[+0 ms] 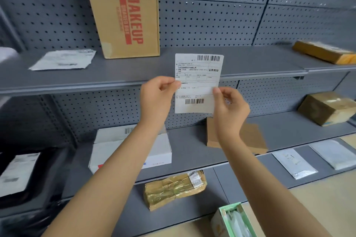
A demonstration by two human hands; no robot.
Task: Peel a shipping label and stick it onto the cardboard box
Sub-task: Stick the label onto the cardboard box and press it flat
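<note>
I hold a white shipping label [198, 81] upright in front of the grey shelving, printed side toward me, barcodes at its top and bottom. My left hand [157, 98] pinches its left edge at mid height. My right hand [229, 107] pinches its right edge a little lower. A flat brown cardboard box [123, 13] printed MAKEUP in red leans against the pegboard on the upper shelf, up and left of the label. A stack of more labels [63, 59] lies on that shelf to the box's left.
Grey shelf edge [77, 87] runs behind my hands. Middle shelf holds a white box [159, 148], a brown cardboard piece [252, 136] and a taped parcel [325, 107]. Lower down lie a taped brown parcel [173, 188], white mailers [294, 163] and a green-edged box [233, 221].
</note>
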